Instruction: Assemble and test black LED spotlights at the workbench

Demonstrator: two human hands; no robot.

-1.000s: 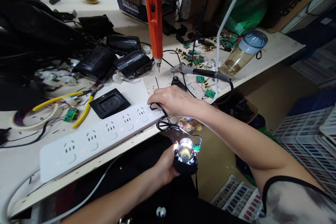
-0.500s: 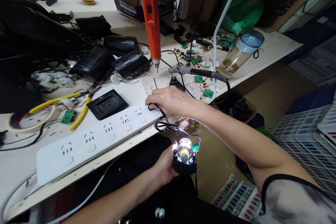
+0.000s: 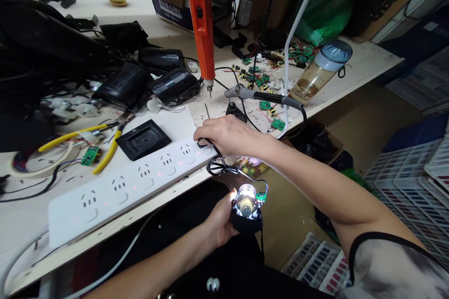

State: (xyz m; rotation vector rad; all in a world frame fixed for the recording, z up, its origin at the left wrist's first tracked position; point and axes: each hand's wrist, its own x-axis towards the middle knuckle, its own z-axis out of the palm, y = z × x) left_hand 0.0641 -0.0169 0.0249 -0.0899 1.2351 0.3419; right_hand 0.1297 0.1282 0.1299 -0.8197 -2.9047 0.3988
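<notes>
My left hand (image 3: 222,219) is wrapped around a small black projector lamp (image 3: 247,212) below the table edge. Its bright LED and clear lens are lit, and a green circuit board (image 3: 261,197) hangs at its side on thin wires. My right hand (image 3: 229,134) is closed at the right end of a white power strip (image 3: 133,191), over the last socket. The looped black power cord (image 3: 218,167) runs from under its fingers to the lamp's board. The plug itself is hidden by my fingers.
An orange electric screwdriver (image 3: 199,23) hangs over the table, near a soldering iron (image 3: 264,96). Yellow-handled pliers (image 3: 108,152), a black cover plate (image 3: 143,140), black housings (image 3: 175,85) and a bottle (image 3: 321,72) lie around. White crates (image 3: 403,177) stand at right.
The coloured light pattern beneath my right wrist has shifted from reddish to yellow and green spots. Another person's hand has appeared at the far top edge. My hands hold their positions.
</notes>
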